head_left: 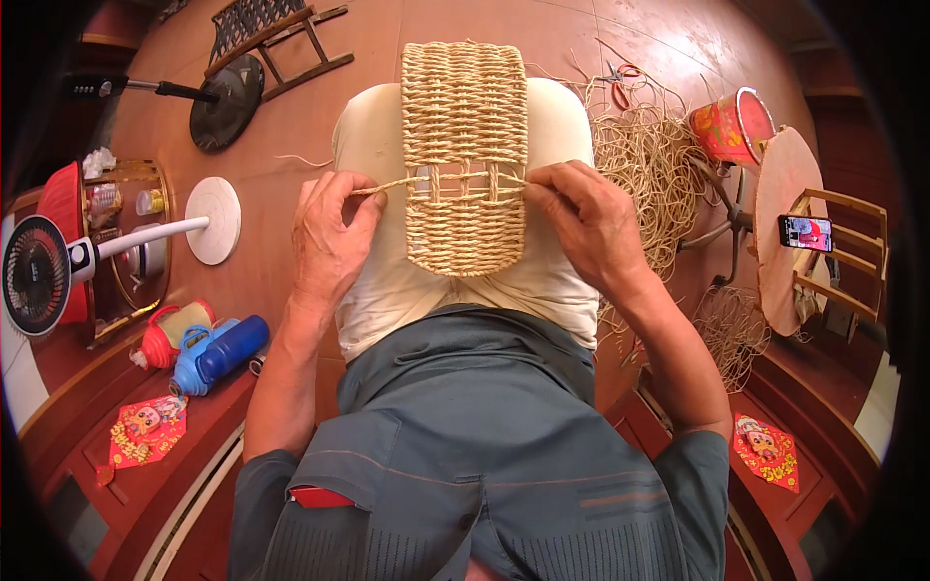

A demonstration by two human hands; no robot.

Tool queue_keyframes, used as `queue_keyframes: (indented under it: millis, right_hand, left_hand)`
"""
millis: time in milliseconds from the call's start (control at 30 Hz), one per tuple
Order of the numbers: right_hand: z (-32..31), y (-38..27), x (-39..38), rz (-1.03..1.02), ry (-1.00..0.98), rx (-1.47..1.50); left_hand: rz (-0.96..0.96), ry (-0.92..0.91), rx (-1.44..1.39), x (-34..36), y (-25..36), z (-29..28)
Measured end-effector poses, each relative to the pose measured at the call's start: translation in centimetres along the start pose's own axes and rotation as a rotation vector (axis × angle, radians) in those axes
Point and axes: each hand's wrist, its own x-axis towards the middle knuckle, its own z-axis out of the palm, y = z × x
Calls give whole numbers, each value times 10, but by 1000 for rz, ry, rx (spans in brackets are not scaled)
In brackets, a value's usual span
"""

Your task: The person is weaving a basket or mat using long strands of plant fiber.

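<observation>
While the woven panel [465,102] on the lap [559,126] is filled at its far and near ends, its gapped middle appears unfinished, left hand [332,230] and right hand [593,215] pinching a cord [398,183] across.

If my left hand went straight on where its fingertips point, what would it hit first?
Your left hand would likely meet the left edge of the woven piece, beside its open gap, though depth is unclear.
</observation>
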Motion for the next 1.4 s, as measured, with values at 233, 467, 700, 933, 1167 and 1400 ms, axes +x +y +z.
queue_keyframes:
  millis: [233,467,700,933,1167,1400]
  right_hand:
    - [-65,60,-33,503,137,158]
    - [-282,285,-282,817,169,-870]
    - [-229,255,-267,768,265,-559]
    - [-34,-1,-37,268,127,110]
    - [0,-3,-7,74,75,81]
    - [-79,135,-82,395,370,-44]
  left_hand:
    - [41,36,1,-2,-4,0]
    - [50,10,-52,1,-9,-1]
    - [35,42,-32,3,-2,4]
    - [9,61,9,-1,1,6]
    - [-78,25,16,-4,12,8]
    - [-20,44,-14,-2,10,5]
